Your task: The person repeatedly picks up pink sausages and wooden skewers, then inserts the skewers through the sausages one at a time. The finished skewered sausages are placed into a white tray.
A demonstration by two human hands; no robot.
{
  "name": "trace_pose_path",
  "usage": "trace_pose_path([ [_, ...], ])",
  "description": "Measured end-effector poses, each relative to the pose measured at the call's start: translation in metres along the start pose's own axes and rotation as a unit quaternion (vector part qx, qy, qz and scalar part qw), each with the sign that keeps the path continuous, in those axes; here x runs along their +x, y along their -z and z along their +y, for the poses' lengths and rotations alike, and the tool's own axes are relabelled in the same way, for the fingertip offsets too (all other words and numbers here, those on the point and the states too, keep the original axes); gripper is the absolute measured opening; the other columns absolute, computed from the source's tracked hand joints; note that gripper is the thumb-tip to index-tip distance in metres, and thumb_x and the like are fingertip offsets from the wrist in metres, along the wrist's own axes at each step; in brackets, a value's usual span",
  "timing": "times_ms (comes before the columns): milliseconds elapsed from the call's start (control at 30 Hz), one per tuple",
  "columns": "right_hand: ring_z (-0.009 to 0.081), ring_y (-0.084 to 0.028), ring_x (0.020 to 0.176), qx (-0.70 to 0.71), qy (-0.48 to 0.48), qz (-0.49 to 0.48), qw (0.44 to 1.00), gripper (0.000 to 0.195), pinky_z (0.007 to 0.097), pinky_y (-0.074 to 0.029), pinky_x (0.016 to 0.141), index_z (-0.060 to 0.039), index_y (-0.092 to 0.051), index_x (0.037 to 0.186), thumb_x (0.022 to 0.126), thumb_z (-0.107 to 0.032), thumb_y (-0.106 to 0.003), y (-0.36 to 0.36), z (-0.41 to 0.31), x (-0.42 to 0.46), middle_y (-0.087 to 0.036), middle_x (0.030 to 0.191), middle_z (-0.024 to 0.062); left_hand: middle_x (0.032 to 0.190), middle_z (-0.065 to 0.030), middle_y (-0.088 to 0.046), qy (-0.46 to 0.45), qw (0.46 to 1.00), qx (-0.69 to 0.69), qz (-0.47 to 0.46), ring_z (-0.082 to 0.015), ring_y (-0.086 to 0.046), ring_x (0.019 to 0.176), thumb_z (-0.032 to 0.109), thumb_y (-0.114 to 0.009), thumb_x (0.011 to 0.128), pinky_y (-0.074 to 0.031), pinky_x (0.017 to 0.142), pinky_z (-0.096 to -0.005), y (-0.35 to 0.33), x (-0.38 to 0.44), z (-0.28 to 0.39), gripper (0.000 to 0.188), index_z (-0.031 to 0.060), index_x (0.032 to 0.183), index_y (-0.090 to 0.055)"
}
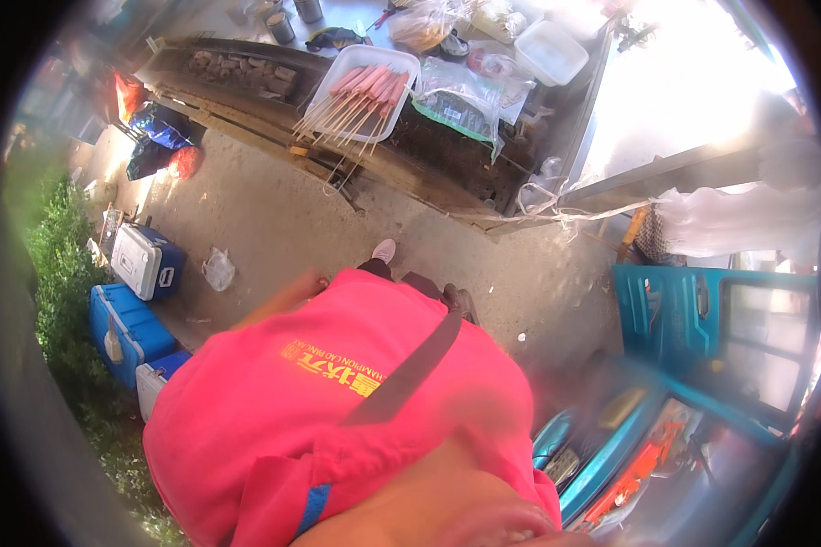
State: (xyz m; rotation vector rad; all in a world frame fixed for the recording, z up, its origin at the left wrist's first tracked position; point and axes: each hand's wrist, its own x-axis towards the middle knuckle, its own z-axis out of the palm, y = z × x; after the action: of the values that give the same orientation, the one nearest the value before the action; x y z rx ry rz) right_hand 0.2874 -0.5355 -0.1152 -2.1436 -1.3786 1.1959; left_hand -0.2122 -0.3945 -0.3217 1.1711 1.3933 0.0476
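My left hand (318, 282) hangs low beside the front of my pink shirt, partly hidden by it; the fingers are blurred, and whether they hold anything cannot be told. My right hand is out of view. Before me, across the floor, a long metal grill trough (438, 161) bears a white plastic tray (321, 89). Pink meat or sausage skewers (376, 85) lie in it, their wooden sticks reaching over the near rim. Right of the tray lies a clear plastic bag (462, 78) over a green-edged package (451, 109). Charcoal-like lumps (246, 72) fill part of the trough's left end.
Blue and white cooler boxes (133, 328) stand at the left beside green shrubs (65, 267). A crumpled plastic bag (219, 269) lies on the floor. A teal vehicle door (670, 308) stands open at the right. White string (575, 213) crosses the trough's near right corner.
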Motion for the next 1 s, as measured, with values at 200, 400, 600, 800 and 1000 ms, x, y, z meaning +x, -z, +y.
trace_pose_path([
  [200, 0.0144, -0.064, 0.076, 0.059, -0.002, 0.012, 0.998, 0.017, 0.0285, -0.049, 0.068, -0.0044, -0.063, 0.104, 0.095, -0.013, -0.053, -0.003, 0.004, -0.012, -0.069, 0.088, 0.0083, 0.083, -0.0033, -0.060, 0.013, 1.000, -0.002, -0.001, -0.0122, -0.060, 0.070, 0.021, -0.050, 0.092, -0.046, 0.056, -0.0277, -0.009, -0.011, -0.008, 0.020, 0.0051, 0.101, -0.059],
  [400, 0.0141, -0.064, 0.076, 0.102, 0.022, 0.043, 0.994, 0.016, 0.0284, -0.049, 0.068, -0.0042, -0.063, 0.104, 0.095, -0.013, -0.052, -0.009, 0.002, -0.012, -0.069, 0.087, 0.0078, 0.087, -0.0037, -0.061, 0.010, 1.000, 0.009, -0.020, -0.0126, -0.060, 0.074, 0.020, -0.050, 0.093, -0.047, 0.060, -0.0281, 0.006, 0.006, 0.017, 0.021, 0.0052, 0.104, -0.059],
  [600, 0.0138, -0.063, 0.075, 0.140, 0.027, 0.056, 0.988, 0.016, 0.0284, -0.049, 0.067, -0.0040, -0.062, 0.103, 0.095, -0.013, -0.052, -0.018, -0.006, -0.017, -0.068, 0.087, 0.0073, 0.090, -0.0041, -0.062, 0.008, 1.000, 0.022, -0.016, -0.0130, -0.061, 0.078, 0.020, -0.051, 0.093, -0.047, 0.064, -0.0284, 0.046, -0.001, 0.032, 0.022, 0.0053, 0.107, -0.059],
  [800, 0.0135, -0.063, 0.074, 0.142, 0.014, 0.043, 0.989, 0.016, 0.0284, -0.049, 0.067, -0.0038, -0.062, 0.103, 0.095, -0.013, -0.052, -0.012, -0.002, -0.027, -0.068, 0.086, 0.0067, 0.094, -0.0045, -0.062, 0.014, 1.000, 0.018, -0.002, -0.0134, -0.061, 0.082, 0.020, -0.051, 0.093, -0.048, 0.067, -0.0288, 0.045, -0.035, 0.008, 0.024, 0.0054, 0.110, -0.059],
  [1000, 0.0132, -0.062, 0.073, 0.141, 0.002, 0.029, 0.990, 0.015, 0.0283, -0.049, 0.066, -0.0036, -0.062, 0.103, 0.095, -0.012, -0.052, -0.009, 0.004, -0.031, -0.068, 0.086, 0.0062, 0.098, -0.0050, -0.063, 0.016, 0.999, 0.024, -0.027, -0.0138, -0.061, 0.085, 0.019, -0.051, 0.093, -0.048, 0.071, -0.0292, -0.005, -0.031, 0.001, 0.025, 0.0055, 0.113, -0.059],
])
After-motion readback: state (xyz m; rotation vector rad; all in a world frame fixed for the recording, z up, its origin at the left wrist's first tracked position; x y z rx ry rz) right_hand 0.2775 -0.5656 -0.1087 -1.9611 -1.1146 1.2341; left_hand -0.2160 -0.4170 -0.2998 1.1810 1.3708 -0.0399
